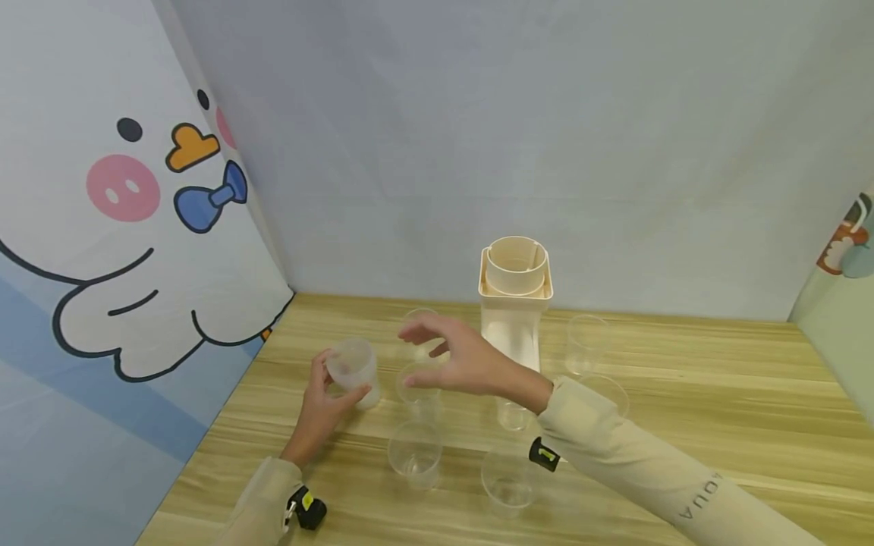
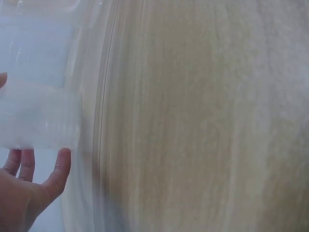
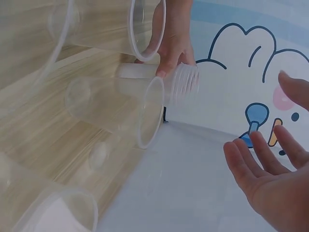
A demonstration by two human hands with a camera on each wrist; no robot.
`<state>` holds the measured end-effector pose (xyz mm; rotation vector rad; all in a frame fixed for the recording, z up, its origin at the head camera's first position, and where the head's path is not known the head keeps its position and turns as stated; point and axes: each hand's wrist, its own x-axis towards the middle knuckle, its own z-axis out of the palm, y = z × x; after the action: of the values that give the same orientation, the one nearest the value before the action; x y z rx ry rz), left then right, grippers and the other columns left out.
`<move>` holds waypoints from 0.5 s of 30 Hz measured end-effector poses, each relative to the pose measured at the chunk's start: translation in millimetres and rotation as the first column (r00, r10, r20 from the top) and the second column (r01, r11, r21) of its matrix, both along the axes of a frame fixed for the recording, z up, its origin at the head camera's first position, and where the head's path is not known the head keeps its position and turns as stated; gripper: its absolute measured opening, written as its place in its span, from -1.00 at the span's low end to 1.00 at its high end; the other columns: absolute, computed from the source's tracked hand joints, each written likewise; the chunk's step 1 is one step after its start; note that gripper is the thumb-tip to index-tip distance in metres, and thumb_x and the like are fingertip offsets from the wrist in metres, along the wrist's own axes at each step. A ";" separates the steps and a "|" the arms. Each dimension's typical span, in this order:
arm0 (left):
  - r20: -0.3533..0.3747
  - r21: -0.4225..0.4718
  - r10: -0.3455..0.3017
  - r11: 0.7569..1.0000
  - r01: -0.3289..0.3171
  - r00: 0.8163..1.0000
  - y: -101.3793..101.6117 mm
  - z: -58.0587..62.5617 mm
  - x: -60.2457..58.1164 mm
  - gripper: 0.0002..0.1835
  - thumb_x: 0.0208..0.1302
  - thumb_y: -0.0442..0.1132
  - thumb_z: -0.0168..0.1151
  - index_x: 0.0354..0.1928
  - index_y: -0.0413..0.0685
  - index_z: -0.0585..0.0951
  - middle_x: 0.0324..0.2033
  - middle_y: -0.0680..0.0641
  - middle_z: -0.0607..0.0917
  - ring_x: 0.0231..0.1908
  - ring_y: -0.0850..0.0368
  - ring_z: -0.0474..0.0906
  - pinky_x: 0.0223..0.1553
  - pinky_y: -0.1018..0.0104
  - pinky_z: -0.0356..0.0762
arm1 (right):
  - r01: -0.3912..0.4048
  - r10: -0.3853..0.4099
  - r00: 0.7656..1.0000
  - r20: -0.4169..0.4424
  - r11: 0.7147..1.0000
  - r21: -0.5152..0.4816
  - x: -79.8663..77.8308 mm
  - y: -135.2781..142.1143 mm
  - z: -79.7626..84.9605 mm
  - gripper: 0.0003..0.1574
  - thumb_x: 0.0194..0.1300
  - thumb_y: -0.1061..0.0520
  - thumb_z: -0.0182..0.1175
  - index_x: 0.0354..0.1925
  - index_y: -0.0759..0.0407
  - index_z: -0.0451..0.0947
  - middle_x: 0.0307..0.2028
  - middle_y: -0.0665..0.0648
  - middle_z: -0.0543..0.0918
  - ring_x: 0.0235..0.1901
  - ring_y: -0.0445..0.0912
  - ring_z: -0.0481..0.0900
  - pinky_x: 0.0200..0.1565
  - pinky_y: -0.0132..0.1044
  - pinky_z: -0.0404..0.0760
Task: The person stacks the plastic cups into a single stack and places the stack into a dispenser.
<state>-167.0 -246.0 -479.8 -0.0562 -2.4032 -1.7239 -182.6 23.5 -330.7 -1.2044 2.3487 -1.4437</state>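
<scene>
At the left of the table, my left hand (image 1: 319, 406) grips a stack of translucent plastic cups (image 1: 355, 364), thumb on the near side and fingers behind. In the right wrist view, the stack's layered rims (image 3: 186, 84) show beside that hand. The left wrist view shows fingertips against the cup wall (image 2: 41, 118). My right hand (image 1: 464, 360) hovers to the right of the stack, above single clear cups, its thumb and fingers spread apart around nothing. Below it stands one clear cup (image 1: 419, 383); nearer the front is another clear cup (image 1: 415, 455).
A cream cup dispenser (image 1: 514, 303) with a round top opening stands at the back, partly behind my right forearm. A small cup (image 1: 514, 415) sits at its base. More clear cups stand at the front (image 1: 508, 481) and right (image 1: 587, 345) of the wooden table (image 1: 717, 402).
</scene>
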 end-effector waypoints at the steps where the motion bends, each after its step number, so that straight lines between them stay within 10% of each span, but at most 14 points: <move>1: 0.004 -0.001 -0.001 1.000 0.001 1.000 -0.3 -0.1 0.1 -0.15 0.09 -0.22 0.43 0.32 0.01 0.11 0.17 -0.20 0.35 0.18 -0.09 0.29 0.14 -0.09 0.25 | 0.008 -0.008 1.000 0.006 1.000 0.001 0.7 1.6 -0.4 -0.32 0.02 0.11 0.45 0.12 0.15 0.44 0.06 0.07 0.56 0.06 -0.09 0.49 -0.03 -0.18 0.55; 15: 0.021 0.007 -0.012 1.000 0.012 1.000 -1.6 -1.1 0.1 -0.15 0.10 -0.18 0.42 0.33 0.07 0.10 0.16 -0.15 0.36 0.14 -0.01 0.32 -0.03 0.17 0.43 | 0.062 -0.058 0.998 0.039 0.992 -0.110 3.5 31.2 -11.1 -0.31 0.00 0.11 0.47 0.11 0.12 0.47 0.02 0.03 0.58 0.03 -0.09 0.53 0.01 -0.17 0.53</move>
<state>-167.0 -247.6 -480.9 -0.0515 -2.4164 -1.7470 -179.1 54.7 -341.8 -1.1323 2.3269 -1.6218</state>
